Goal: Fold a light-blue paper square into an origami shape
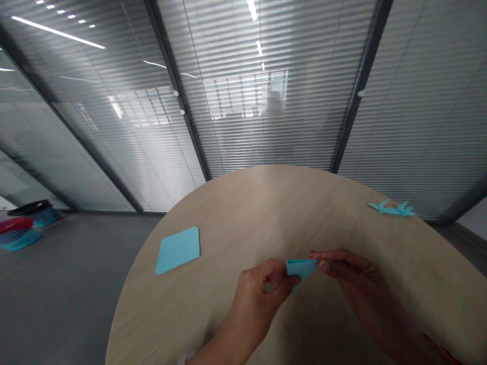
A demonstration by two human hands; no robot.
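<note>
A folded piece of light-blue paper (300, 266) is held between my two hands above the round wooden table (243, 213). My left hand (262, 286) pinches its left end between thumb and fingers. At the right end, my right hand (348, 268) grips the paper's narrow corner, thumb against fingers. The paper looks doubled over, with a straight upper edge and a part slanting down below. Fingers hide both of its ends. To the left on the table lies a flat stack or sheet of the same blue paper (178, 249).
Folded blue paper figures (392, 208) sit near the table's far right edge. Glass partitions with blinds (266, 132) stand just behind the table. Red and blue baskets (19, 233) and a dark-rimmed one (38, 213) are on the floor at far left.
</note>
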